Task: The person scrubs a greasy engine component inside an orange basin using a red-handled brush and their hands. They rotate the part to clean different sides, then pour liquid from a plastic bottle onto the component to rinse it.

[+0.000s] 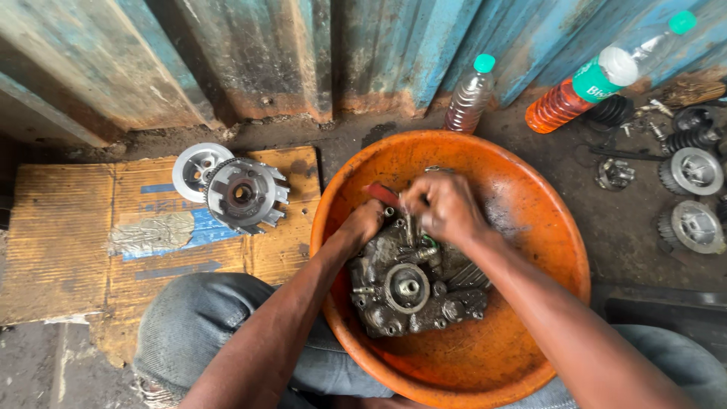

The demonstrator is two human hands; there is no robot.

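A grimy metal engine cover (pixel 413 291) lies in a large orange basin (pixel 530 227) between my knees. My left hand (pixel 363 223) rests on the cover's upper left edge, steadying it. My right hand (pixel 443 206) is closed around a tool with a red handle (pixel 383 194), pressed onto the top of the cover. The tool's working end is hidden under my fingers.
A metal clutch basket (pixel 244 195) and a round plate (pixel 195 165) sit on flattened cardboard (pixel 68 242) at left. Two plastic bottles (pixel 469 95) (pixel 598 79) lean by the blue corrugated wall. Gears and springs (pixel 691 170) lie on the ground at right.
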